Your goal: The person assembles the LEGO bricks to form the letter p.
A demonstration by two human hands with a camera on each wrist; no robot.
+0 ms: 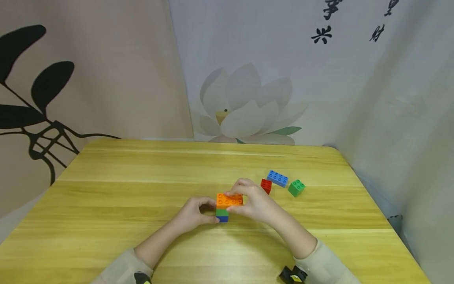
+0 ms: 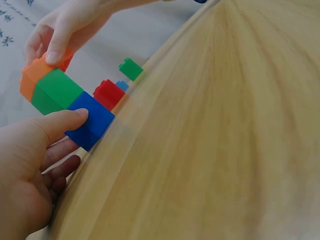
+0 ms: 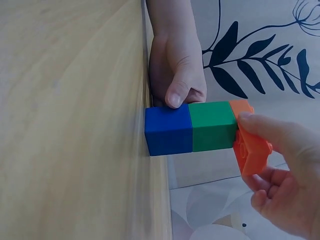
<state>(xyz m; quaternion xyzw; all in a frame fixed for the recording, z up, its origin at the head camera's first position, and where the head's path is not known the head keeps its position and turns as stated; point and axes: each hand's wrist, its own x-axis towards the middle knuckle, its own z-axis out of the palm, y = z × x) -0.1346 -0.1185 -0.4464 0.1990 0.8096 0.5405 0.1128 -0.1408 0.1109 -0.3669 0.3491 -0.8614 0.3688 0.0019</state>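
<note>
Before me on the wooden table stands a small upright stack of toy building bricks. Its bottom is a dark blue brick, with a green brick in the middle. On top lies a longer orange brick, jutting out to the right past the green one. My left hand pinches the blue brick low down, the thumb on its near face. My right hand grips the orange brick, the thumb at its near side and fingers at its far side.
Behind my right hand lie a red brick, a longer blue brick and another green brick. A black object shows by my right sleeve at the near edge. A printed cloth hangs behind the table.
</note>
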